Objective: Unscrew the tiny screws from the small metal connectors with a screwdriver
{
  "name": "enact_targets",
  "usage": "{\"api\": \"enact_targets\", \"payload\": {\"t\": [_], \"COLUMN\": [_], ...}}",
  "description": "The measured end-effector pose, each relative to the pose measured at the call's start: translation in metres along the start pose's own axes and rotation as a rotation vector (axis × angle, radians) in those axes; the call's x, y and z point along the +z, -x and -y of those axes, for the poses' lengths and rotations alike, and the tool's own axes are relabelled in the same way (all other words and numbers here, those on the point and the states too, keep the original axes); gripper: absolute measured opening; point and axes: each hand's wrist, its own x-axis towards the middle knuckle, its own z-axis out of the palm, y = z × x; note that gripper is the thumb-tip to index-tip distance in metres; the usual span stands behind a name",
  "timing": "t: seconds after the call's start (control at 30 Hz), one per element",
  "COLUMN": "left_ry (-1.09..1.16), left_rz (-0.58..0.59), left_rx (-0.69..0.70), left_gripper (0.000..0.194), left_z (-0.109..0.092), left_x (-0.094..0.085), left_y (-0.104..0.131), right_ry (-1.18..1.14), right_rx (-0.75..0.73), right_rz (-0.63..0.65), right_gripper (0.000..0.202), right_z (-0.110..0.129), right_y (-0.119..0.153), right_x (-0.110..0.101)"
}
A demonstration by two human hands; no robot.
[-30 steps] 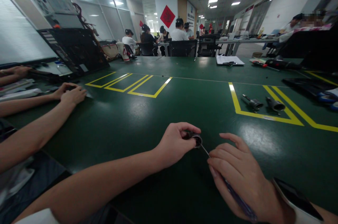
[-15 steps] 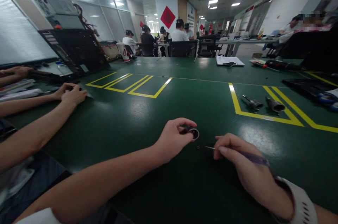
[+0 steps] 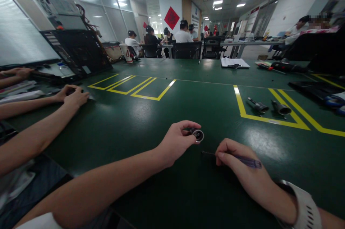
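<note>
I have both hands out over a broad, dark green desk [image 3: 151, 121]. Toward its right side, a yellow-taped outline [image 3: 269, 120] frames two grey metal parts [image 3: 279, 106], lying beside each other. Nearer me, my left grip [image 3: 175, 142] and right grip [image 3: 239, 160] sit apart. In the right one, thumb and fingers pinch a slim screwdriver [image 3: 250, 162], its translucent purple handle along the palm. A smaller cup-shaped metal part [image 3: 198, 130] lies between the thumb and fingers of my left, which are curled firmly around it, its round mouth facing me. Just below that, the screwdriver's tip meets a tiny dark piece [image 3: 202, 152]; I can't tell whether they touch.
</note>
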Motion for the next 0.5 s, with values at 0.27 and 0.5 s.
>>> {"api": "enact_targets", "payload": {"t": [0.27, 0.5], "left_ry": [0.046, 0.006], "left_rz": [-0.02, 0.04], "left_rx": [0.037, 0.038], "left_gripper": [0.027, 0.027], "left_z": [0.006, 0.007], "left_x": [0.002, -0.001], "left_y": [-0.003, -0.002], "right_ry": [0.317, 0.283], "right_rx": [-0.552, -0.734], "right_rz": [-0.014, -0.19], "right_gripper": [0.015, 0.021], "right_z": [-0.004, 0.001], "right_y": [0.012, 0.017], "right_x": [0.005, 0.006]}}
